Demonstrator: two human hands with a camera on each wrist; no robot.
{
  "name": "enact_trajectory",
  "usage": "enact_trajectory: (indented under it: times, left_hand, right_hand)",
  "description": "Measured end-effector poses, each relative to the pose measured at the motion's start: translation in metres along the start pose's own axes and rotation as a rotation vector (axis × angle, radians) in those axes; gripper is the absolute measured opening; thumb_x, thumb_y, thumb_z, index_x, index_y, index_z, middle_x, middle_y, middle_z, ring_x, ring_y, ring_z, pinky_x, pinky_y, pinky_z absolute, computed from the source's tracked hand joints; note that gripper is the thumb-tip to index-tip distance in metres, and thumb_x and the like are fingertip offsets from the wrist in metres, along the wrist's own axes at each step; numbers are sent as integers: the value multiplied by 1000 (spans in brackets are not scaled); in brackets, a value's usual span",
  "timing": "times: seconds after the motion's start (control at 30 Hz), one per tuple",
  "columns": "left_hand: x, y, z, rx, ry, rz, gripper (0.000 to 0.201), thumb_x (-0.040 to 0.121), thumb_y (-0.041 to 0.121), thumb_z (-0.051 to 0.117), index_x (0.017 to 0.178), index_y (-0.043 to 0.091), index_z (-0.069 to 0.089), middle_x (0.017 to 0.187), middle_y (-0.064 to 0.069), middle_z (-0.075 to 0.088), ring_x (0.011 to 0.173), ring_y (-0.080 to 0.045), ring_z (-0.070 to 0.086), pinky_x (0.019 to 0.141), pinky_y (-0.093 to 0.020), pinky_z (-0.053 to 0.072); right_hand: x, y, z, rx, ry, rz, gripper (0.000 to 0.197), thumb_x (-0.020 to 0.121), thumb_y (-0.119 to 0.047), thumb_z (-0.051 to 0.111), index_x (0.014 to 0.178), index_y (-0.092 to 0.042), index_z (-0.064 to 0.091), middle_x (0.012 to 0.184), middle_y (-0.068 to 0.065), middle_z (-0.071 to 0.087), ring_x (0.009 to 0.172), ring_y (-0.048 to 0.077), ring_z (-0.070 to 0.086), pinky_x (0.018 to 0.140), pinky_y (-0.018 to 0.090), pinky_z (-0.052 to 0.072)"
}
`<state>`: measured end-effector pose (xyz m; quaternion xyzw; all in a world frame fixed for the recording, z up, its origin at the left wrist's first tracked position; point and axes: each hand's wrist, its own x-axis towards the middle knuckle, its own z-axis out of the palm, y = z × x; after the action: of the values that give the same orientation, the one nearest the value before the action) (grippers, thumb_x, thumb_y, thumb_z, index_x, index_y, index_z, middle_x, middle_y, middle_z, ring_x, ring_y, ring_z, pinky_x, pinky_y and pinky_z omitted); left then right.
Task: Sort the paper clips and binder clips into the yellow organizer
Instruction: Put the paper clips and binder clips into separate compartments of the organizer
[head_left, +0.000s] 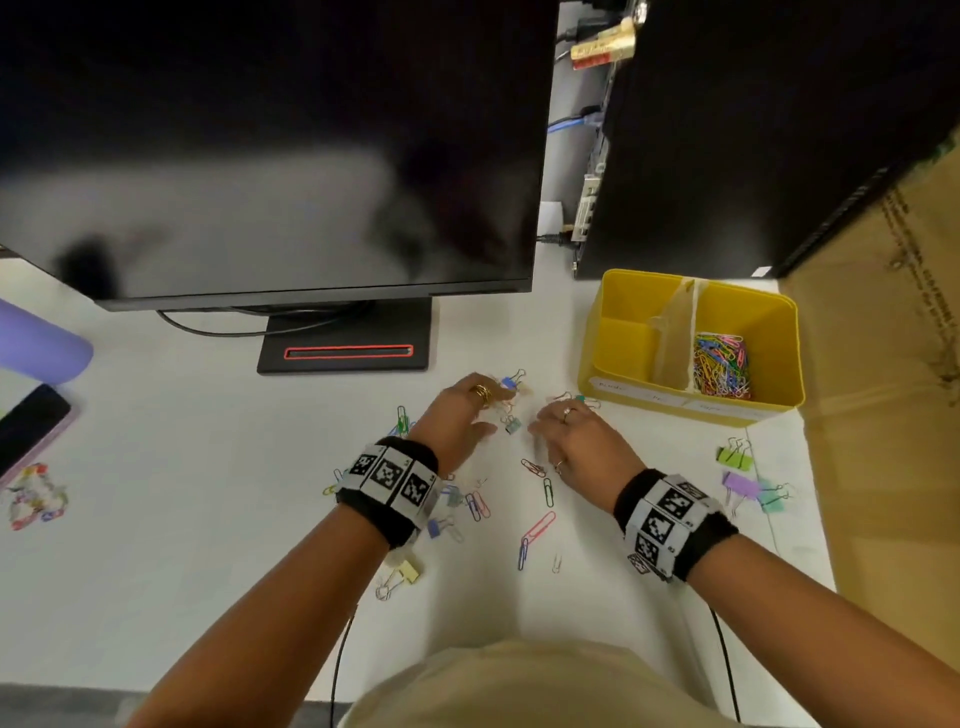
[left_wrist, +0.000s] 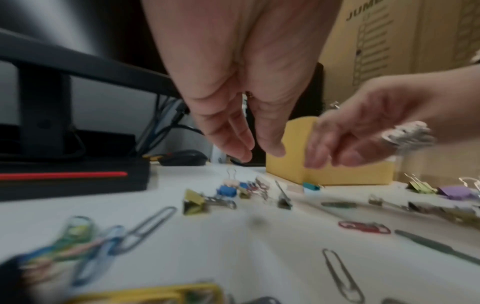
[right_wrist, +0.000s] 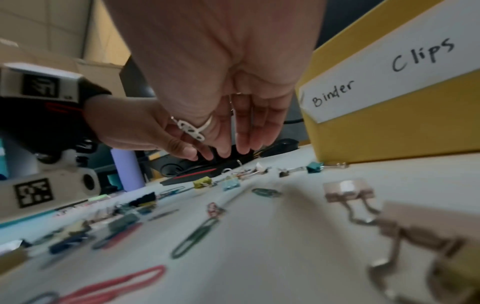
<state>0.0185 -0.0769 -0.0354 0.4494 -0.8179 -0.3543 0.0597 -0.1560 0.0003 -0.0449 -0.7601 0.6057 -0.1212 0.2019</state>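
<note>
Both hands hover empty, fingers loosely spread, over small binder clips (head_left: 511, 410) on desk. Left hand (head_left: 460, 421), right hand (head_left: 576, 441) equally near. Yellow organizer (head_left: 621, 387) lies right-forward, closer to right hand; binder compartment empty.

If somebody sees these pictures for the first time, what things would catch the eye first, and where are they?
First, the yellow organizer at the right of the white desk: its right compartment holds a heap of colourful paper clips, and its left one looks empty. Next, the left hand and right hand reach with relaxed fingers over loose clips in the middle. A large dark monitor fills the upper left.
</note>
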Motion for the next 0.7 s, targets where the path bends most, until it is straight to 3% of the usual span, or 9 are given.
enact_trajectory:
  times: [0.1,0.2,0.3,0.37,0.4,0.5,0.6,0.7]
  left_hand:
    - [-23,-15,-12,102,69,-55,23,86,8,62,107,15,69,115,-5,63,106,-20,60,97,-27,46]
    - [-52,-25,-8,151,-58,-154,19,83,17,65,102,15,71,107,-5,65,99,-20,62,87,-25,47]
    - [-68,-21,7,209,-171,-186,30,82,26,66,111,17,67,112,-4,62,103,-20,60,87,-29,49]
    - [-69,-18,13,251,-183,-190,29,86,25,61,114,17,65,115,-6,59,106,-22,59,88,-32,50]
    - [-69,-16,13,271,-184,-191,28,89,24,57,114,16,65,115,-7,59,107,-24,59,89,-33,50]
    - [-74,-15,10,229,-113,-148,25,91,22,54,111,15,67,113,-6,61,100,-21,60,85,-28,49]
    - [-92,-24,-5,87,97,-159,18,85,17,63,101,16,72,104,-2,64,76,-11,56,67,-10,40]
    - [-117,-43,-11,84,185,-251,15,81,14,68,95,14,73,103,-4,63,79,-17,61,70,-16,42]
  right_hand:
    - [-9,-9,10,96,-142,-42,41,78,12,47,112,-4,62,117,16,61,107,32,54,88,34,46]
    - [-11,-24,22,93,-238,-215,42,75,12,49,110,-6,64,120,15,63,106,32,58,85,38,50]
    - [-13,-34,38,-10,-308,-396,36,63,6,65,96,-8,69,103,12,72,91,31,67,65,36,57]
    - [-16,-33,47,-104,-311,-407,37,53,0,76,88,-12,71,95,7,74,83,25,70,53,29,57]
    - [-18,-31,48,-117,-311,-392,38,52,-1,77,88,-11,71,96,8,74,83,25,70,53,30,58]
    - [-23,-24,40,-125,-360,-306,33,61,3,70,94,-1,70,108,16,70,92,33,68,69,41,59]
    - [-24,-21,27,-189,-408,-212,32,79,-1,54,109,2,63,129,17,57,117,34,52,94,42,45]
    - [-17,-31,23,-97,-411,-205,42,82,0,47,124,-1,52,143,16,43,130,30,41,106,41,38]
